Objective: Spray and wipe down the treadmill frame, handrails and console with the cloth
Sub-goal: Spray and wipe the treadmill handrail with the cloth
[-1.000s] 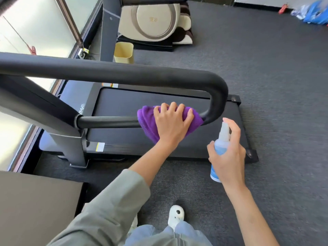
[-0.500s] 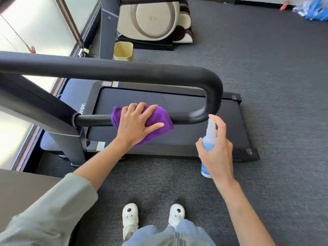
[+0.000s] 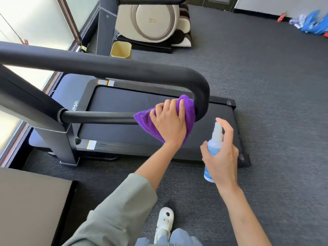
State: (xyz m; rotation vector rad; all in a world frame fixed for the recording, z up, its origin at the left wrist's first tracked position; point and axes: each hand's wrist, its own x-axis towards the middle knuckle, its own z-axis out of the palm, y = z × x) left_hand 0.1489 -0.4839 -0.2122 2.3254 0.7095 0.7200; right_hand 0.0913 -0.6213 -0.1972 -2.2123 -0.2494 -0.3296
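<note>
**Cloth at the handrail bend, bottle ready alongside**

Purple cloth [image 3: 188,119] folded into a thick pad and draped over the lower bar of the black handrail [image 3: 99,117], right where the bar curves up into the padded bend [image 3: 202,96]. Pressed there by the left hand [image 3: 168,121], palm down, fingers spread across the fabric and curling over the top of the bar, a loose corner hanging below the wrist. Soft, light and limp by the look of it: likely to bunch or slide off a smooth round tube unless wrapped round and squeezed, so best held with the palm on top and the fingertips tucked behind the bar. Handrail itself rigid and fixed, able to take firm pressure.

Just to the right, apart from the cloth, a small spray bottle [image 3: 213,148] gripped upright in the right hand [image 3: 221,157], forefinger raised over the nozzle. Light, smooth plastic; secure in a full-hand grip round the body. No mist visible.

Below both, the treadmill deck [image 3: 134,135] flat on grey carpet [image 3: 266,86]. Further out: a small yellow bin [image 3: 121,48], a beige machine [image 3: 152,20] behind it, a white shoe [image 3: 164,221] at the bottom edge. Console out of view.
</note>
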